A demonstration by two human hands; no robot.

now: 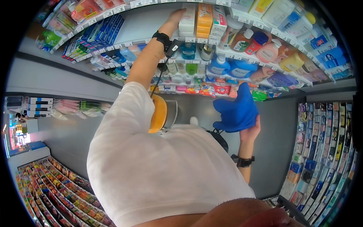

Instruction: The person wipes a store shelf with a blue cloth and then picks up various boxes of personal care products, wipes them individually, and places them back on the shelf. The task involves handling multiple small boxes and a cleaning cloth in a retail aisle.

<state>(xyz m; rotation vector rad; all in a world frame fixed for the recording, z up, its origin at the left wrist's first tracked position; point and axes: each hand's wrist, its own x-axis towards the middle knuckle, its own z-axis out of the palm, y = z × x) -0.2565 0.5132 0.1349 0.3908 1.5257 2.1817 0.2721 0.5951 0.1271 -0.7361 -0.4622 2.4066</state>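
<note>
My left hand (175, 17) reaches up to a shelf and rests against the left side of a stack of white cartons (187, 21). Its fingertips are partly hidden at the cartons, so a grip is not certain. To the right of that stack are orange boxes (204, 18) and red-and-white toothpaste boxes (219, 21). Low on the right, my right hand (251, 129) holds a blue cloth (236, 110), which spreads out above the floor. Each wrist wears a black strap, and a cable runs from the left one.
The shelf board (141, 28) extends left to blue toothpaste boxes (103, 28). Below are mouthwash (188, 51) and blue detergent bottles (242, 69). A yellow stool seat (158, 113) stands by my left side. Packed racks (320, 159) line the right; snack shelves (62, 195) lie behind left.
</note>
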